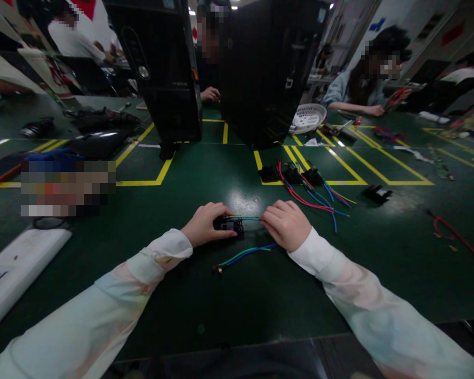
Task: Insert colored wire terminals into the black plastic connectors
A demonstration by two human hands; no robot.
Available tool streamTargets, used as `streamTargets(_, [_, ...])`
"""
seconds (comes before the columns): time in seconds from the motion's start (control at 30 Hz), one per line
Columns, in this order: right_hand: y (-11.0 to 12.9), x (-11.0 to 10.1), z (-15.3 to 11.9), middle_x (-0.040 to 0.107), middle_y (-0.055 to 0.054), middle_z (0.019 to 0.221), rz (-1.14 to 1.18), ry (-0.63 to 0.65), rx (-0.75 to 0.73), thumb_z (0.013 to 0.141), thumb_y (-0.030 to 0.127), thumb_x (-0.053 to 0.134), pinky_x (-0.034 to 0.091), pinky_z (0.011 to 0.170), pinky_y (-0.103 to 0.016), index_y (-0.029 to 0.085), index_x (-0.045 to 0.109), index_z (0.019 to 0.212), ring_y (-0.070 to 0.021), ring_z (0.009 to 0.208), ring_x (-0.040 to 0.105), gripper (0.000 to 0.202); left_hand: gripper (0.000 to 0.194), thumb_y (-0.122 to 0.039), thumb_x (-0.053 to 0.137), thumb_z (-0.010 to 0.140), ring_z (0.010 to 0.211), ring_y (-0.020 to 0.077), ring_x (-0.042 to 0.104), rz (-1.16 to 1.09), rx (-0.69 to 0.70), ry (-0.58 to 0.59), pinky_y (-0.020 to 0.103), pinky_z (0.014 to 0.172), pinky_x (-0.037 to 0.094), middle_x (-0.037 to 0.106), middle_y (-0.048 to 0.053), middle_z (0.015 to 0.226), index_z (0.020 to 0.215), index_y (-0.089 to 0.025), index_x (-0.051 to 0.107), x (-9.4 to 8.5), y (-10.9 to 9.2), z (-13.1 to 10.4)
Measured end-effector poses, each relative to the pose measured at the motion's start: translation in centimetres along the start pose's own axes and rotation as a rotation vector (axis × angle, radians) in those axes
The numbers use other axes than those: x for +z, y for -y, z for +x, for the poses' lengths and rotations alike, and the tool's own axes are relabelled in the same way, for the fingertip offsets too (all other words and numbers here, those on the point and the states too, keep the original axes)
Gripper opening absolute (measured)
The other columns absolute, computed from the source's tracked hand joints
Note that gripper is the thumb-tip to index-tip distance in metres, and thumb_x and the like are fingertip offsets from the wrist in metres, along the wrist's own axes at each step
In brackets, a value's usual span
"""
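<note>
My left hand (207, 223) grips a small black plastic socket block (234, 226) just above the green table. From that block, green and blue wires (248, 218) run straight across to my right hand (285, 223), whose fingers are pinched round their other end. On the table below lies a loose pair of blue and green wires (243, 253) with a brass-coloured terminal at its left end. Beyond my right hand, several black socket blocks (292, 176) with red, blue and green wires attached rest in a row.
Two black computer towers (169, 68) stand at the back, with a person between them. A white basket (308, 117) sits behind the right tower. Another black block (377, 194) and a red wire (458, 239) lie to the right. A white power strip (23, 273) is at the left.
</note>
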State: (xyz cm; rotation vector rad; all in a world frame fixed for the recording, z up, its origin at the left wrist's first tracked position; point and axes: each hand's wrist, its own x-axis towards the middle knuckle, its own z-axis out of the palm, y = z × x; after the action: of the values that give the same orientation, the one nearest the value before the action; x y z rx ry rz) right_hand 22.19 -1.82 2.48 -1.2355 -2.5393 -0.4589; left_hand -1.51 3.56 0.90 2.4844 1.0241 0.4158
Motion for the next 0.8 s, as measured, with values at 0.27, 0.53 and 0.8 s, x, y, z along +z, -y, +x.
streamTargets(0.27, [0.00, 0.04, 0.00, 0.059, -0.004, 0.074, 0.003, -0.009, 0.010, 0.089, 0.022, 0.042, 0.023, 0.067, -0.030, 0.017, 0.058, 0.079, -0.0171, 0.077, 0.042, 0.020, 0.041, -0.051, 0.063, 0.070, 0.087, 0.0209, 0.051, 0.002, -0.008, 0.001, 0.033, 0.076, 0.036, 0.059, 0.003, 0.094, 0.098, -0.022, 0.059, 0.00, 0.03, 0.00])
streamTargets(0.53, [-0.01, 0.02, 0.00, 0.059, -0.004, 0.073, 0.006, 0.006, -0.015, 0.089, 0.023, 0.042, 0.023, 0.066, -0.030, 0.016, 0.057, 0.076, -0.0165, 0.074, 0.042, 0.021, 0.040, -0.050, 0.063, 0.070, 0.087, 0.0210, 0.051, 0.001, -0.006, 0.004, 0.033, 0.075, 0.036, 0.059, 0.003, 0.094, 0.098, -0.021, 0.059, -0.09, -0.13, 0.01])
streamTargets(0.8, [0.06, 0.03, -0.06, 0.059, -0.004, 0.073, 0.055, 0.026, -0.024, 0.088, 0.022, 0.043, 0.023, 0.066, -0.030, 0.016, 0.056, 0.076, -0.0164, 0.074, 0.043, 0.019, 0.040, -0.051, 0.063, 0.070, 0.087, 0.0209, 0.051, 0.007, 0.002, -0.004, 0.033, 0.075, 0.036, 0.059, 0.002, 0.094, 0.098, -0.022, 0.059, 0.01, 0.07, 0.01])
